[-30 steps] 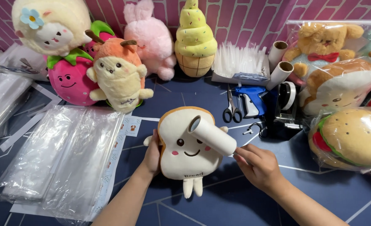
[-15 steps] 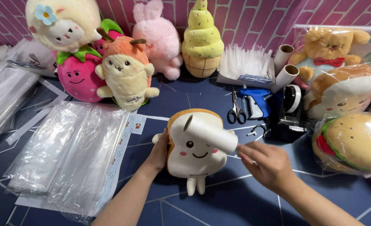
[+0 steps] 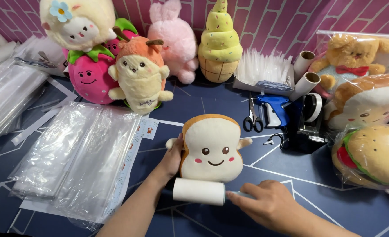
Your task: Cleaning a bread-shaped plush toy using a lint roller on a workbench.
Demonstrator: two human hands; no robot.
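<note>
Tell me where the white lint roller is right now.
In the head view, the white lint roller lies low and centre on the blue table, against the toast plush's lower edge, between the left hand and right hand.

White lint roller [image 3: 199, 191] rolled from toast plush [image 3: 210, 149] face down to its bottom edge
</note>
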